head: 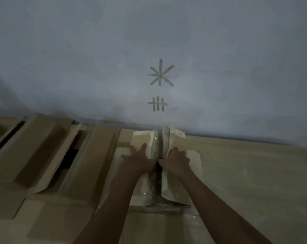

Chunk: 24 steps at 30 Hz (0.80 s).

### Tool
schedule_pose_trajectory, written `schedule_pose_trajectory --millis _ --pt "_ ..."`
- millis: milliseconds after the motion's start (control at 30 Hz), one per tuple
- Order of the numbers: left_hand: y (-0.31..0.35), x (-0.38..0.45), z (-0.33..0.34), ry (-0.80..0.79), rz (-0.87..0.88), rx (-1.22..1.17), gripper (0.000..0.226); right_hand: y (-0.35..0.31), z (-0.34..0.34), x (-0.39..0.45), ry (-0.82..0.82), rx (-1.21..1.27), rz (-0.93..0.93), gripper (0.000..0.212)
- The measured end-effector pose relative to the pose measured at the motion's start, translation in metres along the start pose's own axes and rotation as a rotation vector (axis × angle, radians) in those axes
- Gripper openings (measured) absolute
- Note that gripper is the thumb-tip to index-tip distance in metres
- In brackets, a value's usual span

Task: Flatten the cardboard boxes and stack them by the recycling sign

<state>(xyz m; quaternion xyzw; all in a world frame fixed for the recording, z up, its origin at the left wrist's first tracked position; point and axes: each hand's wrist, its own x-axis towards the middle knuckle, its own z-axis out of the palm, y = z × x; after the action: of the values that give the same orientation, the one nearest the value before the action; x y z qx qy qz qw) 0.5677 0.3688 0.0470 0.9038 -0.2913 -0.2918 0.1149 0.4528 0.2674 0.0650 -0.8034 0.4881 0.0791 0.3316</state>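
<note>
Left hand (140,159) and right hand (176,160) both flat, fingers spread, pressing the two top flaps of the pale box (159,148) apart at its centre seam; nothing gripped; box sits on the floor (246,173) against the wall, right under the tape sign (160,88); still being flattened; brown boxes (61,164) to the left look only partly collapsed, not neatly stacked; plenty left.

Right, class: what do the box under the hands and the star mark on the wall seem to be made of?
Box: pale cardboard, seemingly, with glossy strips like clear tape along its parted flaps. Star mark: probably matte masking tape, flat tan strips crossing on the wall.
</note>
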Motion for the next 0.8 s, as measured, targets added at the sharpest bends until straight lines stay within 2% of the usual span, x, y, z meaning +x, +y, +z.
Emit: schedule_pose_trajectory --millis 133,200,300,400,533,600,700,800 --pt "0.003 -0.004 0.015 0.097 0.034 -0.031 0.110 0.011 -0.004 -0.009 0.045 0.090 -0.039 0.070" --pt "0.007 -0.004 0.019 0.128 0.043 -0.005 0.118 0.021 -0.018 -0.015 0.046 0.157 -0.080 0.055" --pt "0.016 -0.001 0.019 0.142 0.115 -0.014 0.117 0.040 -0.049 -0.019 0.071 0.222 -0.117 0.027" --pt "0.033 -0.003 0.013 0.095 0.289 -0.127 0.110 0.064 -0.078 -0.021 0.163 0.206 -0.087 0.018" --pt "0.047 -0.014 0.006 0.095 0.410 -0.471 0.072 0.095 -0.112 -0.028 0.182 0.235 -0.020 0.015" --pt "0.042 -0.020 -0.003 0.099 0.420 -0.598 0.057 0.113 -0.124 -0.031 0.258 0.157 -0.011 0.015" --pt "0.020 -0.030 -0.020 0.193 0.391 -0.563 0.049 0.145 -0.125 -0.032 0.451 0.029 0.044 0.025" --pt "-0.002 -0.035 -0.040 0.325 0.309 -0.468 0.049 0.170 -0.106 -0.034 0.497 -0.062 0.091 0.039"
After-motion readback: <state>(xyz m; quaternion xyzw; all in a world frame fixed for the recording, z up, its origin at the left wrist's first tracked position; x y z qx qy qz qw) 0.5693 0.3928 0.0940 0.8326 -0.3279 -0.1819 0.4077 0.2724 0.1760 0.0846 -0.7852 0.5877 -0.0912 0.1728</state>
